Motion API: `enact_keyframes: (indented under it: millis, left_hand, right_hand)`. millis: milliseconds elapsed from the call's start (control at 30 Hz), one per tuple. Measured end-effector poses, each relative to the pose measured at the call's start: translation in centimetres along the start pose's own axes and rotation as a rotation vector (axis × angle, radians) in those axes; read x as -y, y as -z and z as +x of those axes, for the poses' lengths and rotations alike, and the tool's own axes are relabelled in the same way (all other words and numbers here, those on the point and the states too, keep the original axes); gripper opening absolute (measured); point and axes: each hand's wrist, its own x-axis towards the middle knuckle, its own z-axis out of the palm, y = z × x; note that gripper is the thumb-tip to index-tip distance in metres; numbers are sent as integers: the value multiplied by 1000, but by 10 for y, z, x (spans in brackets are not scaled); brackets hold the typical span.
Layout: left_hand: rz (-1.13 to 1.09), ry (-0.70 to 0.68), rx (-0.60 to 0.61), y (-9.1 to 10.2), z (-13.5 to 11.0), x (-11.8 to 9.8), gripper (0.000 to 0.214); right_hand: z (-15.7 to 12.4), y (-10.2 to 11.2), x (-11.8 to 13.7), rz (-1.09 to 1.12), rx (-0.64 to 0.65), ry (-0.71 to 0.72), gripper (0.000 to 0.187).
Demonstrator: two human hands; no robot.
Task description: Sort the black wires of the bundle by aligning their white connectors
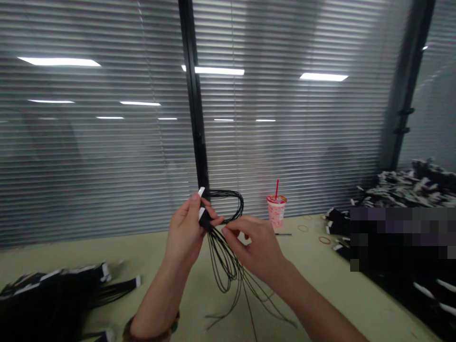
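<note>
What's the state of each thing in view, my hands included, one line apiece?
Thin black cable bundle with white connectors: looped, loose ends hanging.
Left hand: closed on the bundle.
Right hand: fingertips together at the cables, grip unclear.
Pink patterned cup with red straw: upright, covered.
Red rubber band: flat.
Grey slatted blinds: lowered.
Left black cable heap: piled.
Right black cable heap: piled, partly pixelated.

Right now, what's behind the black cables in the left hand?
Behind the black cables, pale tabletop shows through the lower loops, window blinds through the upper loop; anything the left hand covers is hidden.
</note>
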Motion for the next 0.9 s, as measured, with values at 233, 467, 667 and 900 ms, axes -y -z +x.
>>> enact_keyframes:
  millis: [233, 467, 667, 900]
  left_hand:
    - [2, -5, 50, -5, -4, 4, 25]
    - [33, -51, 71, -6, -7, 4, 25]
    - [51, -85, 82, -6, -7, 6, 25]
    - [91, -100, 96, -6, -7, 8, 26]
  right_hand:
    - [0, -7, -9, 21, 62, 9, 15]
    - [-1, -6, -6, 33, 70, 16, 15]
    - [0, -5, -6, 25, 83, 32, 16]
    - [-2, -9, -8, 27, 62, 49, 15]
